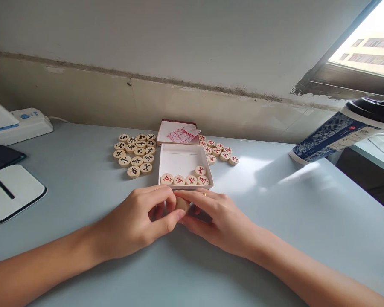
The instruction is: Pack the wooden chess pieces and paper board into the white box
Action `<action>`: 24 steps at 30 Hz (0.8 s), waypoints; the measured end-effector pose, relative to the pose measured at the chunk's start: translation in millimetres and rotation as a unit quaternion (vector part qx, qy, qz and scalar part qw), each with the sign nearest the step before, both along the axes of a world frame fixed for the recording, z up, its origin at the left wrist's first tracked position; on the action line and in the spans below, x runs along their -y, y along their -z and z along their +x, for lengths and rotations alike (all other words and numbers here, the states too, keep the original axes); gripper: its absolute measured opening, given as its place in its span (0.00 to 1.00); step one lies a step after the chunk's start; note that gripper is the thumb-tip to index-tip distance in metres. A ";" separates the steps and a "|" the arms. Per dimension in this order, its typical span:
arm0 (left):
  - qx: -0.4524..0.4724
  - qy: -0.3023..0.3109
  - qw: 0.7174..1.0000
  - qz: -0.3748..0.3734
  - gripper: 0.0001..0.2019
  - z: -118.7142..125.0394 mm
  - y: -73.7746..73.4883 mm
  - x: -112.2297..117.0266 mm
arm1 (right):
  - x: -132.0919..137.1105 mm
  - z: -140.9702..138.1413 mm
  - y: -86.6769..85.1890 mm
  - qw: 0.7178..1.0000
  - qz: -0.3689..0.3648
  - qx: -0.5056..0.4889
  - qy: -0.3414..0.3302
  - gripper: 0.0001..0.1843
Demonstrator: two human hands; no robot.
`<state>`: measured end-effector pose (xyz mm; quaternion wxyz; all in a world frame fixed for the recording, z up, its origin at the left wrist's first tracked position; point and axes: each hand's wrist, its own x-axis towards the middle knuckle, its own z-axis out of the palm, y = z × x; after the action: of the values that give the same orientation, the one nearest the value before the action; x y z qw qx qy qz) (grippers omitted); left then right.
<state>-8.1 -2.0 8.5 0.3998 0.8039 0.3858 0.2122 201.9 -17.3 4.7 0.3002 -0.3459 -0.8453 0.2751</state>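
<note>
Between my left hand (pixel 144 217) and my right hand (pixel 214 213), a round wooden xiangqi piece (pixel 181 204) is pinched by the fingers of both, just in front of the open box. Its face cannot be made out. The white box tray (pixel 165 158) holds several red-marked xiangqi pieces (pixel 179 180) along its near side, one of them behind the row at the right. Black-marked pieces (pixel 140 152) lie grouped on the table left of the box. More red-marked pieces (pixel 224 155) lie to its right.
The box lid (pixel 162 131) with a folded red-lined sheet (pixel 184 134) leans behind the tray. A tilted-looking paper cup (pixel 333 132) stands at the right. At the left are a white device (pixel 13 194), a dark phone-like object (pixel 4 157) and a power strip (pixel 32 121).
</note>
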 end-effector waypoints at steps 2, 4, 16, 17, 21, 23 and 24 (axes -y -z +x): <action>-0.011 -0.012 1.000 -0.002 0.13 -0.2 0.8 0.4 | 0.5 0.2 2.4 1.000 0.022 0.000 0.003 0.15; -0.020 -0.026 0.999 -0.003 0.15 0.2 1.5 0.3 | 0.3 0.8 4.6 0.999 0.045 0.004 0.001 0.19; -0.026 -0.031 0.999 0.012 0.14 3.5 3.8 -0.3 | -1.1 2.4 2.6 0.993 0.114 0.040 -0.013 0.21; -0.022 -0.030 0.999 0.012 0.13 3.4 3.9 0.3 | -0.9 2.5 2.2 0.993 0.112 0.041 -0.008 0.21; -0.022 -0.014 1.000 0.002 0.14 2.3 3.3 0.7 | -1.1 3.0 1.9 0.993 0.113 0.035 0.021 0.21; -0.020 -0.001 1.000 -0.009 0.14 1.6 1.8 -0.4 | -1.5 3.1 2.1 0.990 0.134 0.021 0.040 0.18; -0.019 0.004 1.000 -0.018 0.14 1.3 0.8 -1.0 | -1.7 2.9 2.1 0.988 0.146 0.015 0.047 0.16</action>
<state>-6.8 -1.0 7.7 0.4074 0.8023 0.3936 0.1883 204.8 -15.6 2.6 0.3476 -0.3415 -0.8637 0.1288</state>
